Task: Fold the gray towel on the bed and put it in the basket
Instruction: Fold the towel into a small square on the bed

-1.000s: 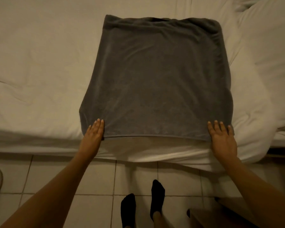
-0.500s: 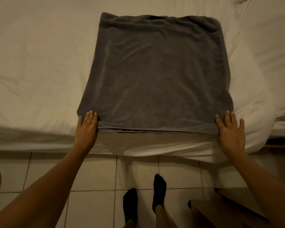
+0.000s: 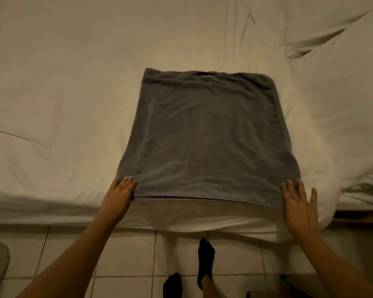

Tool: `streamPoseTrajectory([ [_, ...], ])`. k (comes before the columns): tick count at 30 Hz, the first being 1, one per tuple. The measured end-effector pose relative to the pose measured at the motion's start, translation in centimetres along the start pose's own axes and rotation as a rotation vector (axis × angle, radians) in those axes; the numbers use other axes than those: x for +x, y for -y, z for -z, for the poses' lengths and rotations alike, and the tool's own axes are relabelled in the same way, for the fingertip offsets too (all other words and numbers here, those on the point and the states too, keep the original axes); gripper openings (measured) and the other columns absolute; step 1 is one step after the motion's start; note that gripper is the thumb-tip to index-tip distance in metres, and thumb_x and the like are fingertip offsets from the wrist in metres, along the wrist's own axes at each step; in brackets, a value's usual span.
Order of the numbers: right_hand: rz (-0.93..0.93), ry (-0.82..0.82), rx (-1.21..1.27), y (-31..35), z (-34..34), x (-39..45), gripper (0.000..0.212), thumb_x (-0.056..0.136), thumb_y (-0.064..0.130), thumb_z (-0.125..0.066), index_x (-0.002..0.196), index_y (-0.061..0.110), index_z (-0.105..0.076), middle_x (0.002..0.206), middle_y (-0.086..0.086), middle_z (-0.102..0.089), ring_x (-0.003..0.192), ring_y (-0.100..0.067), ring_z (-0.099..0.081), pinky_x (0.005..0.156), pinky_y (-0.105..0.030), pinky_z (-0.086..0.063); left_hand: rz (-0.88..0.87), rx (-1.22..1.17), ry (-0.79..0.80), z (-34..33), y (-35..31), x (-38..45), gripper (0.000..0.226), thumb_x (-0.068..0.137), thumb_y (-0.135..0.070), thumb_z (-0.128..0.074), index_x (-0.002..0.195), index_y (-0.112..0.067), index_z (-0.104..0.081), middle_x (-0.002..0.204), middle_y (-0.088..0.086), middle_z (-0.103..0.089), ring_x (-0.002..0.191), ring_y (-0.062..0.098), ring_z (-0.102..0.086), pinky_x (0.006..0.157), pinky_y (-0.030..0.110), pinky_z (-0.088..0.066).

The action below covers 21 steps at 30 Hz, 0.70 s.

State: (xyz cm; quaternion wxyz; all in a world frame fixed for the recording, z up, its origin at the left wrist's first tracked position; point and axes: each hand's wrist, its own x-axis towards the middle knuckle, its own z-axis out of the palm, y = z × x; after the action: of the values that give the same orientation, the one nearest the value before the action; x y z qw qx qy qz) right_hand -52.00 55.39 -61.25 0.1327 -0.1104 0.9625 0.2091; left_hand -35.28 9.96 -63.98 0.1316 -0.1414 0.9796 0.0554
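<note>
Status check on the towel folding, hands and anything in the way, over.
Left hand and right hand flat at near corners of folded gray terry towel. Towel flat on white-sheeted bed. No basket in view. Nothing obstructing.

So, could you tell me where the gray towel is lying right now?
In the head view the gray towel lies flat on the white bed, near its front edge, with the left hand and right hand at its two near corners.

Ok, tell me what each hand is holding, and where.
Neither grips anything: the left hand and right hand lie flat at the towel's near corners.
</note>
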Motion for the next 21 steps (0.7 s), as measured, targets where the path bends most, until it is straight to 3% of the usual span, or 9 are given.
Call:
streamPoseTrajectory([
  [7, 0.057, 0.031, -0.042, -1.5, 3.7, -3.3, 0.073, 0.091, 0.02, -0.051, 0.151, 0.018, -0.009, 0.159, -0.004, -0.015, 0.147, -0.027, 0.0, 0.116, -0.051, 0.004, 0.005, 0.03, 0.046, 3.4, 0.0, -4.3, 0.054, 0.093, -0.004, -0.047, 0.145, -0.004, -0.034, 0.152, 0.015, -0.036, 0.143, 0.024, -0.031, 0.119, 0.035, -0.015],
  [15, 0.122, 0.067, -0.047, -1.5, 5.3, -6.5, 0.075, 0.089, 0.02, -0.054, 0.15, 0.018, -0.01, 0.159, -0.005, -0.014, 0.147, -0.027, 0.001, 0.117, -0.051, 0.002, 0.04, 0.044, 0.138, 4.5, -0.7, -8.1, 0.05, 0.096, -0.009, -0.043, 0.144, -0.005, -0.033, 0.151, 0.013, -0.037, 0.143, 0.022, -0.031, 0.119, 0.036, -0.011],
  [21, 0.072, -0.026, 0.036, -1.6, 6.8, -3.8, 0.071, 0.087, 0.017, -0.057, 0.148, 0.02, -0.021, 0.157, -0.013, -0.017, 0.147, -0.031, -0.003, 0.116, -0.051, 0.002, 0.113, -0.06, 0.026, 6.3, -2.5, -3.9, 0.054, 0.094, -0.001, -0.041, 0.146, -0.003, -0.028, 0.152, 0.015, -0.035, 0.143, 0.024, -0.03, 0.121, 0.044, -0.01],
])
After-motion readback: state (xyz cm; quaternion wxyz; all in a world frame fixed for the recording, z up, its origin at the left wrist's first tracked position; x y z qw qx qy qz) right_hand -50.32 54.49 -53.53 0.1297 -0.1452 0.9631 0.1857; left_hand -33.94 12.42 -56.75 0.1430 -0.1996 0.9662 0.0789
